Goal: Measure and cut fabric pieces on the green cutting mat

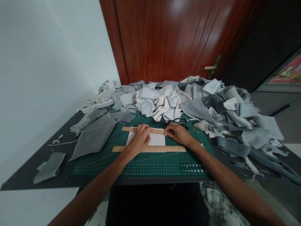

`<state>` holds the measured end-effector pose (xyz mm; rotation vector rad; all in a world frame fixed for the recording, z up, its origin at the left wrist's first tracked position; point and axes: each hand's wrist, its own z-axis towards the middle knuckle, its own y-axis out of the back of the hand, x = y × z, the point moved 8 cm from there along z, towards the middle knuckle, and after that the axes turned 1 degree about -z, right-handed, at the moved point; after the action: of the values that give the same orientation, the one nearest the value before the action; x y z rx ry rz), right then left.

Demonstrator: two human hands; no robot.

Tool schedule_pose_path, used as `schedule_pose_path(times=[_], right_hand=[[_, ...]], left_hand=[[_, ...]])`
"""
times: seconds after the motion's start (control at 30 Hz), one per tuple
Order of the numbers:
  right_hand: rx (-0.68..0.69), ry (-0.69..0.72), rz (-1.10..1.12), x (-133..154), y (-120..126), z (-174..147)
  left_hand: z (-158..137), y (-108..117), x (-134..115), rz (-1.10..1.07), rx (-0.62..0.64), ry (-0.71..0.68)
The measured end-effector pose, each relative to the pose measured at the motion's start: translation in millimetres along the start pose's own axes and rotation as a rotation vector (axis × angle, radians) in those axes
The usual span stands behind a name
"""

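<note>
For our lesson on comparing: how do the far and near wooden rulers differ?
The far ruler lies across the white cloth, the near ruler along its near edge. The left hand and right hand have fingers on the far ruler; none touch the near ruler. Both look wooden.

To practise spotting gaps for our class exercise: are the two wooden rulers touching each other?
Apart. The head view shows it: white cloth is visible in the gap between the far ruler and the near ruler.

Your dark worktop [23,180] carries 1 green cutting mat [101,166], with fabric scraps [147,93] heaped behind it and to its right.
</note>
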<state>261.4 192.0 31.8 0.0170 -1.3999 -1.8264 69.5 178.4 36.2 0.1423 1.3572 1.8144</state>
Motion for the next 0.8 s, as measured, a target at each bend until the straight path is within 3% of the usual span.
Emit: schedule_pose_path(times=[0.5,0.8], right_hand=[[-0.105,-0.037,-0.101,-2.7,-0.6,5.0],[-0.077,-0.128,-0.189,-5.9,-3.8,6.6]], left_hand=[[-1.0,-2.9,-7.4,0.019,0.052,-0.043],[-1.5,3.4,-2.7,0.144,-0.044,0.015]])
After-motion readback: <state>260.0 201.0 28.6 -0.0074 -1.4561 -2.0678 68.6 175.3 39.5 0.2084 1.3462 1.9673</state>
